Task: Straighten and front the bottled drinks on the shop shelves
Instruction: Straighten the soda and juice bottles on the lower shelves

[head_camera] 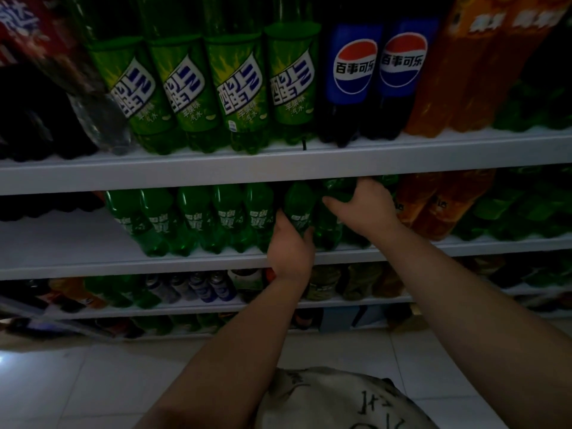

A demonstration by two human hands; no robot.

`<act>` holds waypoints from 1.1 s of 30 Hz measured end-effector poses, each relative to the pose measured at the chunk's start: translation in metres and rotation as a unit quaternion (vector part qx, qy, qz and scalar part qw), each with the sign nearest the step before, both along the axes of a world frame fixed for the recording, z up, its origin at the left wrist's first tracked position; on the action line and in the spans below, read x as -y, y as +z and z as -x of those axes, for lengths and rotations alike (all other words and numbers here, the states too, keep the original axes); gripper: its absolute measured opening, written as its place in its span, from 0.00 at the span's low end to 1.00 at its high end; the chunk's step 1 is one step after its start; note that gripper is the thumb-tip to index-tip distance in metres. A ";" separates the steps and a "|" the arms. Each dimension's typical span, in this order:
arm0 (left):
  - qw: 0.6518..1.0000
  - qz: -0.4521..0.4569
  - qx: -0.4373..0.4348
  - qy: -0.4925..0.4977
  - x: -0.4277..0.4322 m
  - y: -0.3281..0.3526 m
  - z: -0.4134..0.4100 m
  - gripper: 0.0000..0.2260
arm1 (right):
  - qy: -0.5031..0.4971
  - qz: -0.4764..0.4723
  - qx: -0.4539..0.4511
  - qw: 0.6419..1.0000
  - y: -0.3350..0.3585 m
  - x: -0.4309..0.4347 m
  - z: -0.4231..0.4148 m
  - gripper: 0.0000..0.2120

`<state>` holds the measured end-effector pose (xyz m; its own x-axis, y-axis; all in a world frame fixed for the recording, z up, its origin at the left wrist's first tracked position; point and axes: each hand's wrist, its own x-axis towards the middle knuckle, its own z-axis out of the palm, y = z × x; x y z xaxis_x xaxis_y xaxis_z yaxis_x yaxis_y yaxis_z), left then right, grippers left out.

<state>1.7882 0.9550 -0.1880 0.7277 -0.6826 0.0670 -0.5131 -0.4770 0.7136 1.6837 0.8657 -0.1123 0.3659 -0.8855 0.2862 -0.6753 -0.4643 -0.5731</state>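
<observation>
Green bottles (198,218) stand in a row along the front edge of the middle shelf (123,264). Left hand (289,249) grips the lower body of the end bottle (298,209) at the right end of that row, fingers wrapped round it. Right hand (366,209) curls over the shoulder of the neighbouring bottle (339,190), just to its right. Handling, as judged: filled plastic bottles are fairly heavy, with smooth walls that yield slightly and may slip. Take hold low on the body or at the shoulder. Slide rather than lift, label toward the front edge.
</observation>
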 end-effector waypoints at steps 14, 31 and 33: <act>0.979 -0.078 0.191 -0.005 -0.004 0.004 -0.012 0.45 | -0.039 0.056 -0.051 0.996 -0.003 -0.005 -0.009 0.28; 0.982 -0.078 0.169 -0.021 -0.002 -0.014 -0.010 0.43 | 0.072 0.013 -0.038 0.997 -0.006 0.006 0.000 0.15; 0.980 -0.070 0.185 -0.023 -0.003 -0.013 -0.010 0.40 | 0.040 0.027 -0.062 0.997 -0.005 0.008 -0.001 0.24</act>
